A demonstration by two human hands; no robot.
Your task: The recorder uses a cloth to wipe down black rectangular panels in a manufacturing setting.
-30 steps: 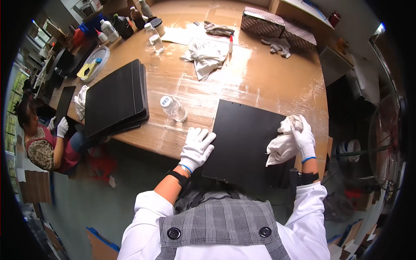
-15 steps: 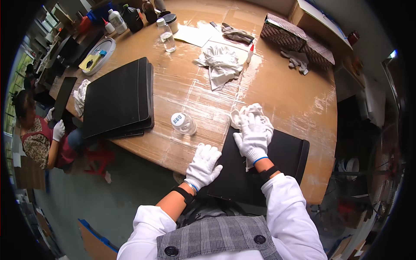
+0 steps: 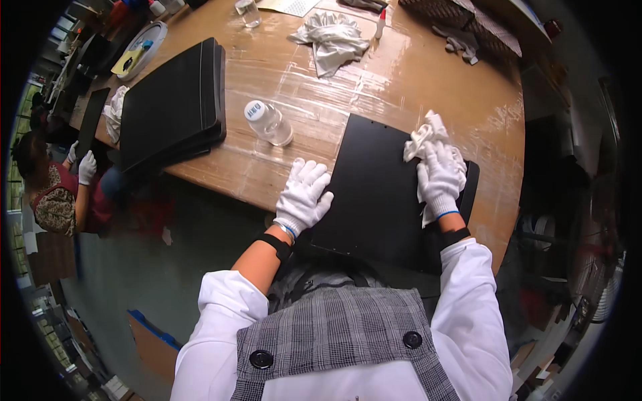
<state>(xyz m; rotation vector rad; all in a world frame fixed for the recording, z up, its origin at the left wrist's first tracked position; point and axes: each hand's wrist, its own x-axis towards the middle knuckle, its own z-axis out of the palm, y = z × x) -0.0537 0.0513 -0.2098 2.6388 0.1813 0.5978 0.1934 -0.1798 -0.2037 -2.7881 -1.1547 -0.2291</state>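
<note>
A flat black panel (image 3: pixel 374 194) lies on the wrapped table right in front of me, with part of a rounded black edge showing at its right. On the panel's right side, my gloved right hand (image 3: pixel 441 179) presses down on a bunched white cloth (image 3: pixel 422 140), its fingers over the fabric. My left hand (image 3: pixel 302 195), also in a white knit glove, rests with fingers stretched out at the panel's left edge and holds nothing. Beyond it stands a clear bottle (image 3: pixel 273 127) with a white lid.
A stack of black panels (image 3: pixel 170 100) sits at the table's left. Farther back are a crumpled white cloth (image 3: pixel 331 41), a small red-capped bottle (image 3: pixel 380 27), another clear bottle (image 3: pixel 249 15) and a glove (image 3: pixel 458 43). A gloved person (image 3: pixel 57 190) holds a dark panel at far left.
My right hand has slid the cloth from the panel's far left part to its right side. My left hand stays by the left edge. The whole view has shifted downward.
</note>
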